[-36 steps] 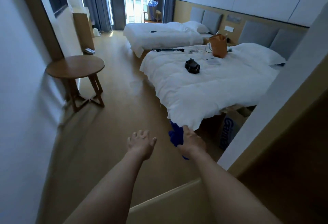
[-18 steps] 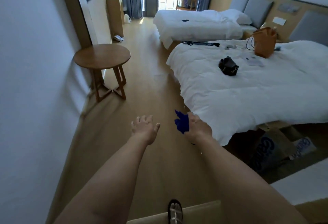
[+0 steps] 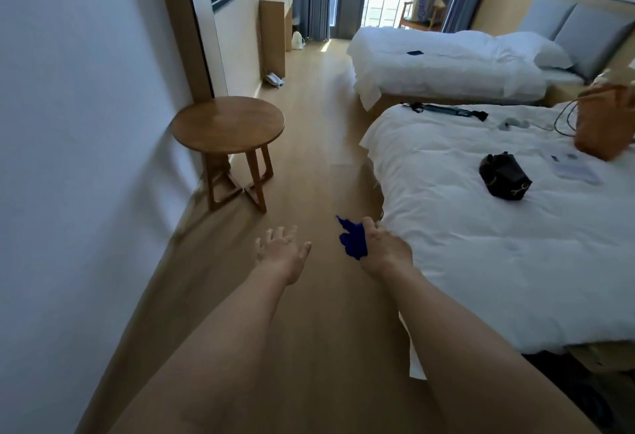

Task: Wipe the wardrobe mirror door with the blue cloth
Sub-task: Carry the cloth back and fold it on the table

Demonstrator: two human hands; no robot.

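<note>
Blue cloth bunched in right hand.

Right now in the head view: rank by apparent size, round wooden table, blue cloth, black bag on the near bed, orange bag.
1. Round wooden table, clearly largest.
2. Orange bag, though cut off by the frame edge, so unsure.
3. Black bag, close to the orange bag's visible part.
4. Blue cloth, smallest, bunched in the right hand.

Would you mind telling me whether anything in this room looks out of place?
A pair of slippers lies on the floor by the cabinet, and loose items, including a black pouch, are strewn on the near bed.
</note>
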